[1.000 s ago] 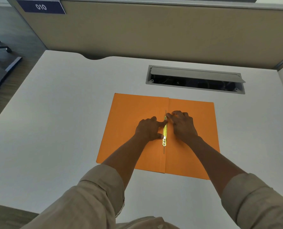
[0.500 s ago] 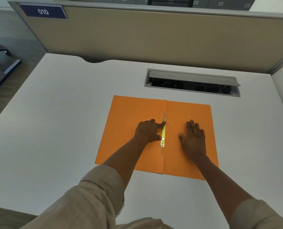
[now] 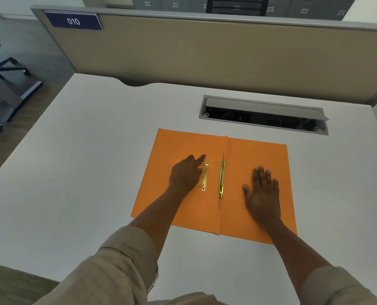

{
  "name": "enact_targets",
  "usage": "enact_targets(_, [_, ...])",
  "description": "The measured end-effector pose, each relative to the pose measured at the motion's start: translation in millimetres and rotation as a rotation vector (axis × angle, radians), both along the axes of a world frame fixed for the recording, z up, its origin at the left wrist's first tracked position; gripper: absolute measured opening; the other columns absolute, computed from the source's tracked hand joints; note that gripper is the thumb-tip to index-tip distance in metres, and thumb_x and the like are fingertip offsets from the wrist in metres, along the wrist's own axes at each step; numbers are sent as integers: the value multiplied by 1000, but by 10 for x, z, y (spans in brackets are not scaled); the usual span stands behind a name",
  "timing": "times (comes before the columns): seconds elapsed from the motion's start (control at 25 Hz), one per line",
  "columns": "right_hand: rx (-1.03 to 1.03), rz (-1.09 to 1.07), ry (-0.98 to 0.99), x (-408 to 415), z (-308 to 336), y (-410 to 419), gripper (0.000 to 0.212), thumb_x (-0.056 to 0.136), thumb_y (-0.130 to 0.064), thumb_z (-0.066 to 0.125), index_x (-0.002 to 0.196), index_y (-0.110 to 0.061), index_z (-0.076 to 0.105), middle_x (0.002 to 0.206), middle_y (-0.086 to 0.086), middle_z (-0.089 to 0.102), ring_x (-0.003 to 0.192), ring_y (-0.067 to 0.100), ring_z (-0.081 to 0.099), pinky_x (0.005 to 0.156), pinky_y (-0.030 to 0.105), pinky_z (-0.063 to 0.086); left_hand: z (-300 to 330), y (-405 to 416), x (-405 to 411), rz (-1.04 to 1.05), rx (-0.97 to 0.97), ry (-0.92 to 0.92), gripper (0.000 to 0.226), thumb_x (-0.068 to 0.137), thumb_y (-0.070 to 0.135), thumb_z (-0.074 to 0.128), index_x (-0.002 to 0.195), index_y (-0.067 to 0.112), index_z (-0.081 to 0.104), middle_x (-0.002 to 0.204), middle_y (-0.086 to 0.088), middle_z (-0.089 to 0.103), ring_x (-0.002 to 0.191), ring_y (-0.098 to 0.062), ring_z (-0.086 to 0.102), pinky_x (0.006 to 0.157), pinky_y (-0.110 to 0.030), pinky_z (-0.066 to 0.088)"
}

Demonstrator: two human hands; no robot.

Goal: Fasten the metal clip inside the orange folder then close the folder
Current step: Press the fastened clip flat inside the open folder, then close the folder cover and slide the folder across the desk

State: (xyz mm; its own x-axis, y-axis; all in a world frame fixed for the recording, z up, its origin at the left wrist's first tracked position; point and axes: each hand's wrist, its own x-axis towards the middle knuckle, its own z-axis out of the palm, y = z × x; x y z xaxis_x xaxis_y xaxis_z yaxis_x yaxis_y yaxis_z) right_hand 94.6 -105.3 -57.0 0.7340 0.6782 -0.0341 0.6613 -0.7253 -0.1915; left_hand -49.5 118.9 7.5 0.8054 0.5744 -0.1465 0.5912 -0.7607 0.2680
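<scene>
Nearest us on the white table (image 3: 77, 172) the orange folder (image 3: 183, 146) lies open, our right hand (image 3: 263, 194) pressed flat and empty on its right half, well apart from the metal clip (image 3: 221, 179) along the fold. Our left hand (image 3: 186, 175) rests loosely on the left half, gripping nothing, with the short gold bar (image 3: 204, 176) just beside its fingers. Farther back, the partition (image 3: 205, 51) carries a blue label (image 3: 73, 21) reading "010".

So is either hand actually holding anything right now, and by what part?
Nothing is gripped. The right hand lies flat on the folder. The left hand rests beside the loose clip bar; whether it touches it cannot be told.
</scene>
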Motion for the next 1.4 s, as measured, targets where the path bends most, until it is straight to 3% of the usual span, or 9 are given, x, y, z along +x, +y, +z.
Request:
enact_targets(0.12, [-2,-4,0,-2,-14,-4,72,97,-56,17,155,-14,9,164,6,10,151,26,5,122,49,6,-63,191,-282,346,91,25,50,97,33,51,144,18,40,132,-13,50,116,-33,51,94,-44,44])
enact_targets(0.24, [-3,-5,0,0,-27,2,72,96,-56,16,155,-15,7,164,5,8,151,25,3,122,49,5,-67,397,-449,673,-41,103,56,96,37,51,144,11,36,139,-15,43,123,-37,44,100,-47,38])
enact_targets(0.36, [3,-2,5,-6,-35,7,72,96,-56,14,155,-15,6,164,5,8,151,25,3,122,48,5,-41,542,-488,766,-78,118,58,98,36,49,145,8,32,139,-18,42,124,-38,43,101,-46,36])
enact_targets(0.56, [6,1,10,-4,-40,2,73,96,-57,13,155,-15,4,164,5,7,151,24,1,122,48,4,79,740,-404,940,-244,-21,37,97,28,49,128,9,50,130,-15,54,119,-36,52,101,-44,35])
enact_targets(0.68, [10,-3,9,-3,-43,6,73,96,-57,14,155,-15,3,164,5,6,151,23,0,122,48,4,145,852,-389,1060,-354,-67,39,94,31,53,126,9,52,127,-13,57,116,-34,56,100,-43,38])
enact_targets(0.88, [13,-2,7,-8,-30,5,73,96,-56,14,155,-15,4,164,5,6,151,24,0,122,47,3,83,984,-456,1112,-511,-174,50,88,45,57,117,4,62,113,-14,69,103,-33,66,90,-42,53])
enact_targets(1.0, [13,-5,1,-12,-38,1,73,96,-57,14,155,-15,4,164,5,6,151,24,0,122,47,4,105,935,-404,1116,-534,-202,48,89,41,61,117,2,61,114,-13,68,105,-34,65,82,-37,50])
enact_targets(1.2, [13,-3,-3,-3,-40,9,73,96,-57,14,155,-15,6,164,5,8,151,24,1,122,48,6,169,977,-418,1090,-510,-108,51,89,43,60,123,5,58,128,-14,57,120,-34,52,96,-44,44])
enact_targets(1.4, [21,-9,0,0,-41,9,73,96,-56,17,155,-14,9,164,6,11,151,25,4,122,49,7,207,1068,-419,1064,-524,-136,45,83,39,63,112,5,57,117,-13,64,107,-35,61,98,-49,47])
